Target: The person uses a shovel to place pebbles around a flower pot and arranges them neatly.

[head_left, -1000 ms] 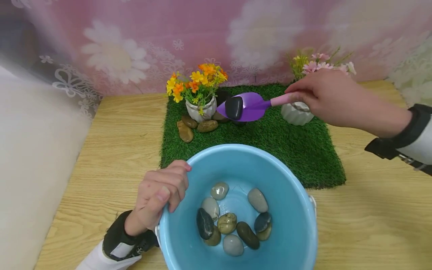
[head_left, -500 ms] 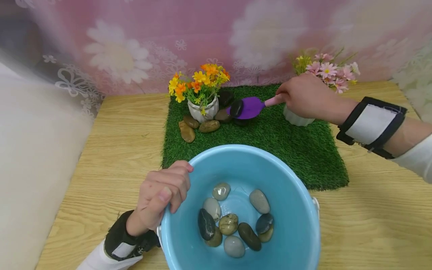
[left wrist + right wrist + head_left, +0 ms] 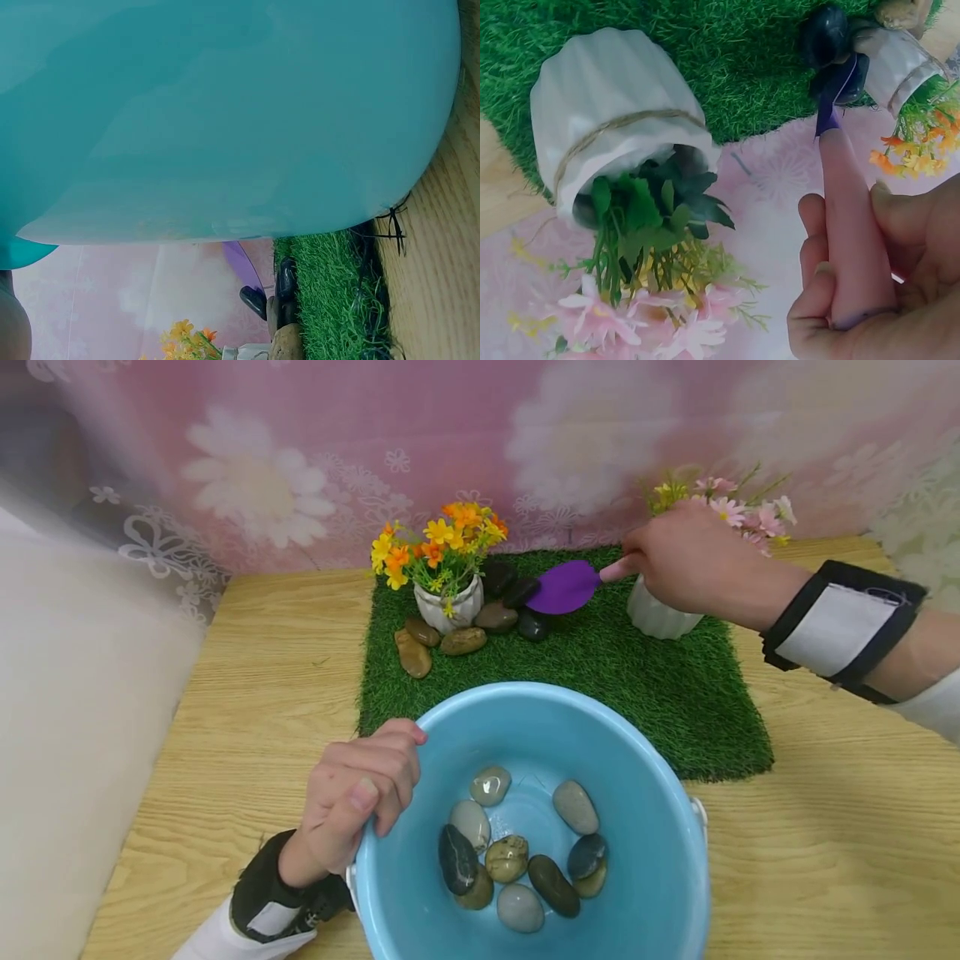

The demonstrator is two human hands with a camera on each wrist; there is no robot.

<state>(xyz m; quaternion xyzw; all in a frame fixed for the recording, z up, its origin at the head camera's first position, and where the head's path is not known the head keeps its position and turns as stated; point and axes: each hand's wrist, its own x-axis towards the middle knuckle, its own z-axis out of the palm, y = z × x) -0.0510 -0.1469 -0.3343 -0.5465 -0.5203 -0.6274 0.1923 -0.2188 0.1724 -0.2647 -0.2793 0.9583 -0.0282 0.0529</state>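
Note:
My right hand (image 3: 686,560) grips the pink handle (image 3: 855,232) of a small trowel, whose purple blade (image 3: 566,587) points left over the grass mat. At the blade's tip, a black stone (image 3: 521,592) leans beside other stones: a black one (image 3: 497,577) behind, a brown one (image 3: 496,617) in front and a shiny dark one (image 3: 533,627) nearby. These stones lie around a white pot (image 3: 450,604) of orange and yellow flowers. My left hand (image 3: 367,777) holds the left rim of a light blue bucket (image 3: 648,827), its fingers curled over the edge. Several smooth stones (image 3: 507,858) lie inside the bucket.
A second white pot (image 3: 622,112) with pink flowers stands under my right hand. Brown stones (image 3: 413,653) lie at the first pot's left front. The green grass mat (image 3: 637,693) covers the wooden table (image 3: 255,693) behind the bucket; a pink floral curtain (image 3: 420,427) hangs beyond.
The trowel lowered toward the stones by the orange flowers, then drew back a little right. The black stone moved from its blade to the stones at the tip. My left hand stayed on the rim.

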